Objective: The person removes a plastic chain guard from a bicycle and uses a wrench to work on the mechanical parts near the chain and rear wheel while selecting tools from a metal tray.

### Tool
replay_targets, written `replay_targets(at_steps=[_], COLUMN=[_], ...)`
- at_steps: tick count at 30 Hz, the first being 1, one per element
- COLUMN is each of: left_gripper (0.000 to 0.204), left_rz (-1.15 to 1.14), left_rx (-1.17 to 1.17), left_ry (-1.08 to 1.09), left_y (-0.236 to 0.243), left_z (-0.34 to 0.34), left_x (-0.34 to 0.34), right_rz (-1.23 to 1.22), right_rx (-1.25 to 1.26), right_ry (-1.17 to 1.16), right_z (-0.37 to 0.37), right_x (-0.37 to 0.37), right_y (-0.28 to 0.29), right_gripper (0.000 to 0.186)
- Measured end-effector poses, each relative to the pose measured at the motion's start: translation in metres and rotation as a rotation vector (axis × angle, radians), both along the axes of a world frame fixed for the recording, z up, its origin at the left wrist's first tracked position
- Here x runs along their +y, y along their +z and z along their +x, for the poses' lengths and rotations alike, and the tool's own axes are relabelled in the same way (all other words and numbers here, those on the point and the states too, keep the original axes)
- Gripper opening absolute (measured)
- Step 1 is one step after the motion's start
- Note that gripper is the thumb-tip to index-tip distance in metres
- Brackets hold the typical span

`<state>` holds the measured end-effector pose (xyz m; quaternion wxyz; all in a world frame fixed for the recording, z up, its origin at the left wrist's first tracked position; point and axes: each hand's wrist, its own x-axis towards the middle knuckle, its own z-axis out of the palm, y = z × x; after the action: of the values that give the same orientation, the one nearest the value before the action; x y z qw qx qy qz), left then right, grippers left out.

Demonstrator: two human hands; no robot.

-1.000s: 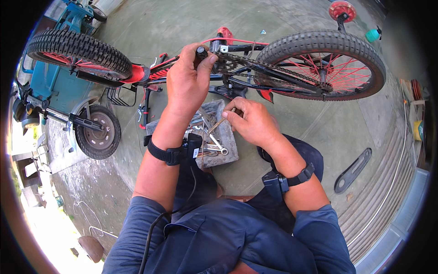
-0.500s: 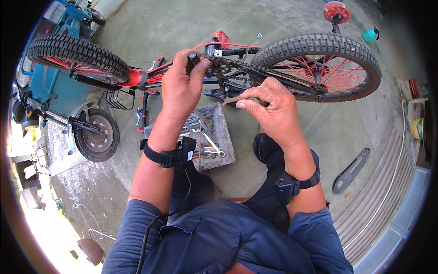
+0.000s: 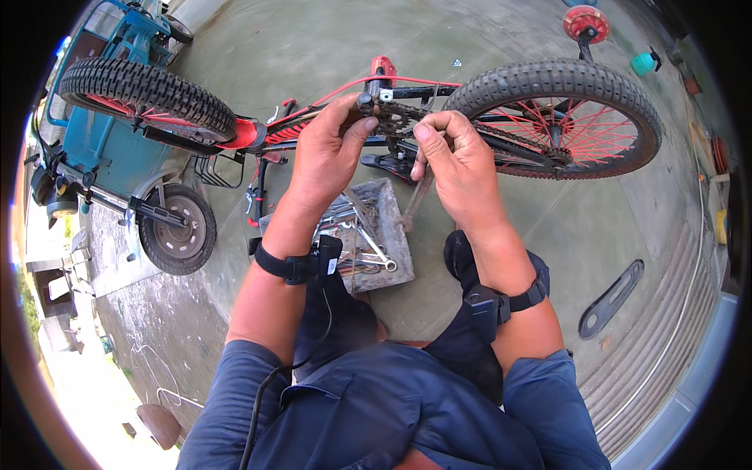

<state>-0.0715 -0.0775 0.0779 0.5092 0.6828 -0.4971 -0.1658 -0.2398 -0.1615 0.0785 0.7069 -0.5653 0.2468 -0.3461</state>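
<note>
Red bicycle, lying upside down across the far half of the concrete floor, knobbly rear wheel with red spokes at right, front wheel at left. Blue wheeled cart, far left, behind the front wheel, one small grey wheel showing. Grey tray of spanners, on the floor near the person, just below the bicycle's crank area. Black chain guard, flat on the floor at near right, well apart from the tray. Left hand, closed with fingers and thumb gripping the dark pedal end at the bicycle's middle. Right hand, closed, fingertips pinched at the chain beside the sprocket; a long rusty tool handle hangs down from under this hand toward the tray, probably held in the palm, though the grip itself is hidden. Black wrist straps on both forearms. Small teal and red items, far right, beyond the rear wheel.
</note>
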Motion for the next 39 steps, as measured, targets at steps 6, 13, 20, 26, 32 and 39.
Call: replay_targets(at_steps=[6,13,20,26,32,39], left_gripper=[0.032,0.044,0.056,0.052,0.051,0.049], left_rz=[-0.021,0.129,0.459,0.467,0.465,0.507], left_rx=[-0.124,-0.627,-0.743,-0.8,-0.778,-0.789], left_ry=[-0.006,0.307,0.108,0.113,0.118,0.134], left_y=[-0.017,-0.068,-0.085,-0.086,-0.086,-0.086], left_z=[0.018,0.1,0.119,0.122,0.12,0.121], left_x=[0.005,0.005,-0.016,-0.016,-0.018,-0.017], right_rz=[-0.715,-0.733,-0.713,-0.752,-0.711,-0.749], right_rx=[0.092,0.226,0.212,0.219,0.23,0.22], right_ry=[-0.158,-0.195,-0.143,-0.185,-0.162,-0.185], right_z=[0.04,0.046,0.049,0.047,0.051,0.05], right_x=[-0.012,-0.011,-0.012,-0.014,-0.014,-0.014], right_y=[0.029,0.026,0.025,0.018,0.021,0.013], right_gripper=[0.03,0.019,0.018,0.016,0.018,0.018])
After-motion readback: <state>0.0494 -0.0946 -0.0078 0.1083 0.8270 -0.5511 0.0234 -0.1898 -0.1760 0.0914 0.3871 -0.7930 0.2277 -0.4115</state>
